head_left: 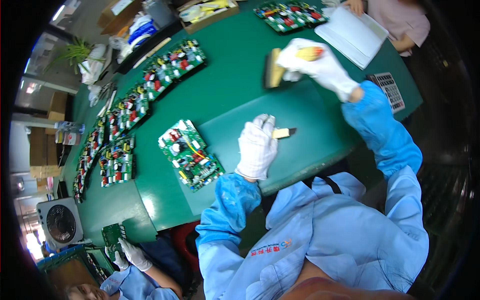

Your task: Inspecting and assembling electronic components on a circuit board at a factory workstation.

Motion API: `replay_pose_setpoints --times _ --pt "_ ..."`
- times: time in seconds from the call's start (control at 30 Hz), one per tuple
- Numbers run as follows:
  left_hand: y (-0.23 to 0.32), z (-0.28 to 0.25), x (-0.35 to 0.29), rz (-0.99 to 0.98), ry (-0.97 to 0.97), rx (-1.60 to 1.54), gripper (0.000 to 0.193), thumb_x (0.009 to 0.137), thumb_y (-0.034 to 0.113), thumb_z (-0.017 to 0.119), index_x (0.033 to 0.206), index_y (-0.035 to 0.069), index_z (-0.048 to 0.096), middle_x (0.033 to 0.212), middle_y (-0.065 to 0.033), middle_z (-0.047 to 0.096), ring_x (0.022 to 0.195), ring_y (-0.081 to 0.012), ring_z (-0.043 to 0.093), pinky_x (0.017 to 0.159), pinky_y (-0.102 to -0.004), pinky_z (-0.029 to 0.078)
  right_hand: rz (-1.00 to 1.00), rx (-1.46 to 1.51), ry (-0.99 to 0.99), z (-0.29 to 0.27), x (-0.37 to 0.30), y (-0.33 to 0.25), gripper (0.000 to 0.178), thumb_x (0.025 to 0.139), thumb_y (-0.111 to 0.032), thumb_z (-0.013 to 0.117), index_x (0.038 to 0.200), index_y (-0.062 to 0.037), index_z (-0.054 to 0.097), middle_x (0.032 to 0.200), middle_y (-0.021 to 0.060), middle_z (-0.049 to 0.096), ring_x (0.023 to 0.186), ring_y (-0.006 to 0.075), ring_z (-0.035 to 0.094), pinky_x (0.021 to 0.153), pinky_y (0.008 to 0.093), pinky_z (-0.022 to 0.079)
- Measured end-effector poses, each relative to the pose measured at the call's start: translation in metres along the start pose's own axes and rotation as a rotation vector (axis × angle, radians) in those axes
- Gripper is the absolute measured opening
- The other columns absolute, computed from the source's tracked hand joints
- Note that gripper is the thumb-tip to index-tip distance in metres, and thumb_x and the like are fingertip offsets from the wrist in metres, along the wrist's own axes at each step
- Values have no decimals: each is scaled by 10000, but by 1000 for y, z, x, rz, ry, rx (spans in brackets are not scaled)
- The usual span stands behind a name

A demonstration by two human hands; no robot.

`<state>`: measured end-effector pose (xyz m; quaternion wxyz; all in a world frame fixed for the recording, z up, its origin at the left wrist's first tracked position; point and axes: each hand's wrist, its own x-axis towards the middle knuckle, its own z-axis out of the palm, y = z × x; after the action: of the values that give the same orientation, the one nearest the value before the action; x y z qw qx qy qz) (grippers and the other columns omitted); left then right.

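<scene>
My right hand (320,62), in a white glove, is closed round the yellow, red-ended handle (309,53) of a brush (274,69). The brush's pale wooden head and dark bristles stand on the left of the hand, over the green table. My left hand (257,147), gloved too, rests low over the mat with its fingers curled. From its thumb side sticks out a small pale-yellow piece with a dark tip (282,133); the glove hides the rest. A green circuit board (191,155) carrying red, white and yellow parts lies left of my left hand.
Several populated circuit boards (150,87) line the table's left side, with more (290,16) at the far edge. Papers (352,35) and a calculator (389,91) lie at the right. A co-worker at lower left holds a board (114,235) near a fan (61,222); another person sits far right.
</scene>
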<state>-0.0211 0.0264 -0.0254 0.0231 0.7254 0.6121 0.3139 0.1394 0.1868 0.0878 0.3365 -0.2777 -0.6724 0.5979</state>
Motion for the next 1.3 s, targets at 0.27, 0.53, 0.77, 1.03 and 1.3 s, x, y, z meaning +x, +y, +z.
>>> replay_pose_setpoints --times 0.27,0.53,0.77,1.03,1.3 --pt "2 -6 6 21 -95 -36 407 740 124 650 1138 59 599 1127 -111 576 897 -291 558 768 -391 491 60 223 -246 121 118 67 138 823 -136 697 868 -24 630 770 43 644 663 127 621 620 250 509" --pt "-4 -8 5 -12 -81 -36 431 740 129 658 1156 44 590 1127 -116 569 898 -276 560 760 -380 494 250 -409 -164 -7 115 -5 151 796 -167 682 757 -33 623 704 57 637 531 123 595 496 225 482" --pt "-3 -10 9 -21 -142 -71 422 762 129 651 1167 32 584 1133 -122 568 886 -275 571 756 -383 501 -47 21 61 19 215 40 272 850 -294 680 895 -25 667 836 51 669 674 124 646 659 225 531" --pt "-11 -5 9 -13 -116 -121 392 774 134 650 1151 39 597 1130 -113 571 857 -276 579 742 -380 508 99 -553 -12 -19 192 55 198 838 -229 656 805 -34 642 749 25 642 654 106 605 623 241 503" --pt "-8 -11 5 -26 -82 -74 376 771 130 649 1137 56 600 1104 -102 571 856 -270 572 731 -381 506 214 -283 2 -54 154 -10 290 845 -311 662 842 -22 629 841 54 622 656 89 550 608 236 463"
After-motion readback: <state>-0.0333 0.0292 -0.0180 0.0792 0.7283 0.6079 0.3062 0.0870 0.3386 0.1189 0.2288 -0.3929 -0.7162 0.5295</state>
